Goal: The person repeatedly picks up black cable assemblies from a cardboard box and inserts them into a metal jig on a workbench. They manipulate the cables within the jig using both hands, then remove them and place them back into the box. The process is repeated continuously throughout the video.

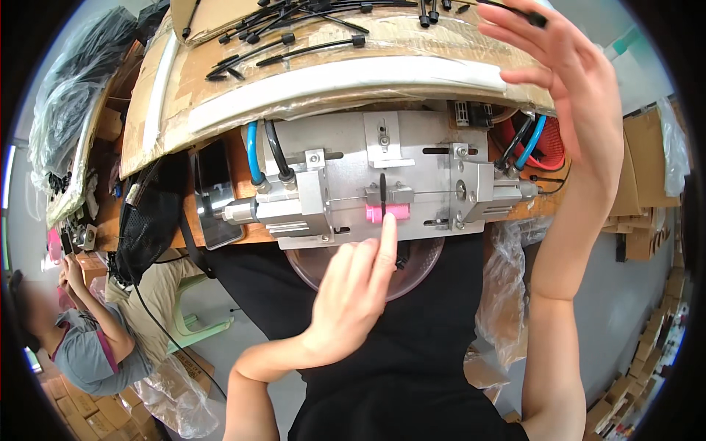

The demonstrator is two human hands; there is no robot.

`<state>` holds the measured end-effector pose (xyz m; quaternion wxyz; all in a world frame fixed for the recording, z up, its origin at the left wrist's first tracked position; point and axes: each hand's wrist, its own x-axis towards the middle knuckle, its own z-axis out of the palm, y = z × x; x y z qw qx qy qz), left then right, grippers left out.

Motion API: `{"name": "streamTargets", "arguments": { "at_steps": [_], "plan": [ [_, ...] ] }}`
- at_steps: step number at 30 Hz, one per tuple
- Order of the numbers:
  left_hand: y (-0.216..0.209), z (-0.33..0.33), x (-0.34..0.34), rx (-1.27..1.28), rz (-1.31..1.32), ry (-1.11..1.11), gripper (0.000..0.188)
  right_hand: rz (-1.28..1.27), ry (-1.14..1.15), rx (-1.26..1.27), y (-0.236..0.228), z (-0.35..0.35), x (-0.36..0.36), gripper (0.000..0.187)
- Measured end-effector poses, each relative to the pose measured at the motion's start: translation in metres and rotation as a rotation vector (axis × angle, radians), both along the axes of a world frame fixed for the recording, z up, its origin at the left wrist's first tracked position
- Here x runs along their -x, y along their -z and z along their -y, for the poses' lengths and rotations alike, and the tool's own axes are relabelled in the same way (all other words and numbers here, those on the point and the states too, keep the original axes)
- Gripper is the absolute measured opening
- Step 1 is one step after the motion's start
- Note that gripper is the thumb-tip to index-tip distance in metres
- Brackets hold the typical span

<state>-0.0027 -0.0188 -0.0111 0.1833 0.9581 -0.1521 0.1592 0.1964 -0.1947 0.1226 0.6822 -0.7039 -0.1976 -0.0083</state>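
While raised over the cable ties (294,33), right hand (566,81) spread; left hand's (353,290) forefinger on pink clamp (388,213).

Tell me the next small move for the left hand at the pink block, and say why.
Probably draw the left hand back: its fingertip sits on the pink block, where a black piece already stands upright in the metal fixture. The right hand is up at the black parts.

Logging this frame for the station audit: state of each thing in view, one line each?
left hand: index finger on pink block, holds nothing
right hand: raised open over cable ties, a black piece at fingertips
pink block: seated in metal fixture
cable ties: loose on cardboard shelf
phone: screen dark
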Motion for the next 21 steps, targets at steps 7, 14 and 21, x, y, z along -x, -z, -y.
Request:
{"name": "streamTargets", "arguments": {
  "at_steps": [7,14,21],
  "plan": [
    [0.013,0.016,-0.012,-0.059,-0.082,-0.029,0.074,0.273,-0.075,-0.043,0.036,0.043,0.036,0.028],
    [-0.004,0.0,-0.017,0.068,-0.157,0.012,0.073,0.373,0.049,0.219,0.097,0.021,0.112,0.035],
    [-0.065,-0.058,-0.151,-0.048,0.346,-0.173,0.03,0.499,-0.033,0.473,0.168,-0.02,0.151,0.067]
  ]
}}
